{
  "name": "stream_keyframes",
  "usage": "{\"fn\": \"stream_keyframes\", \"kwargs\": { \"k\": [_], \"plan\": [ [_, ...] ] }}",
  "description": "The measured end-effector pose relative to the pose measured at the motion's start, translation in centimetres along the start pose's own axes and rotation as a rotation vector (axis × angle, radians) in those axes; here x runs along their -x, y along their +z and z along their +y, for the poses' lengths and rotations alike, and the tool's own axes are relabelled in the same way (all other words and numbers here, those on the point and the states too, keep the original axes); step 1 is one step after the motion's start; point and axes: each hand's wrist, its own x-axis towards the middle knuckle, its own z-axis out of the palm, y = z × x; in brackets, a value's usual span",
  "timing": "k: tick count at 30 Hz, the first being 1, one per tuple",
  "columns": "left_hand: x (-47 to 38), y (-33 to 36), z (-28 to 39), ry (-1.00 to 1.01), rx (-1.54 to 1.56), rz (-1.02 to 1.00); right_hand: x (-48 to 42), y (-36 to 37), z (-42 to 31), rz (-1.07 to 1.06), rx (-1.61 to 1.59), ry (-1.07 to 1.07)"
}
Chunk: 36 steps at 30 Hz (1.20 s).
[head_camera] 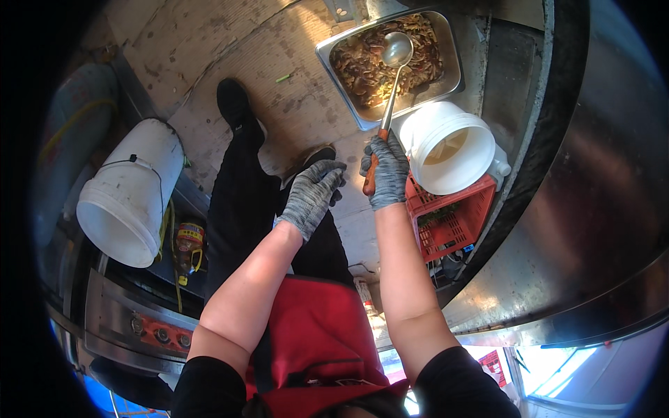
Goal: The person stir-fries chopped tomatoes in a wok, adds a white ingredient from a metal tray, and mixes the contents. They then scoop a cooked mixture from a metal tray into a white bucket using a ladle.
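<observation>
My right hand [388, 171], in a grey knit glove, grips the reddish-brown wooden handle [370, 180] of a long metal ladle. The round bowl of the ladle [398, 49] lies over a brown mix of shredded, sauced food [360, 78] in a rectangular stainless steel pan [325, 52]. My gloved left hand [316, 193] hangs just left of the ladle handle, apart from it. Its fingers curl inward and its palm is hidden; I see nothing in it. Beside my right hand a white plastic bucket [454, 149] tilts, with some pale brown contents inside.
Under the bucket is a red plastic crate [457, 224] with greens inside. Another white bucket [128, 193] lies tilted at left, near a bottle [188, 248] and a steel appliance with knobs [162, 334]. Stained cardboard [198, 36] covers the floor. A curved steel surface [575, 235] rises at right.
</observation>
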Motion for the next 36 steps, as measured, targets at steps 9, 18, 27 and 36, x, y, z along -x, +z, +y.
{"fn": "stream_keyframes", "kwargs": {
  "k": [9, 18, 27, 36],
  "plan": [
    [0.0, 0.1, 0.1, 0.000, -0.017, 0.002, 2.7, -0.9, 0.3, 0.005, -0.012, 0.012],
    [-0.2, 0.0, -0.3, 0.044, -0.020, 0.007, 3.4, 2.9, 0.2, 0.002, -0.141, 0.022],
    [-0.2, -0.4, 0.5, 0.045, 0.080, 0.111, 2.5, 5.0, 0.1, 0.015, -0.188, 0.111],
    [0.0, -0.6, 0.7, 0.076, 0.090, 0.033, 0.9, 2.3, 0.4, -0.156, -0.369, 0.197]
  ]
}}
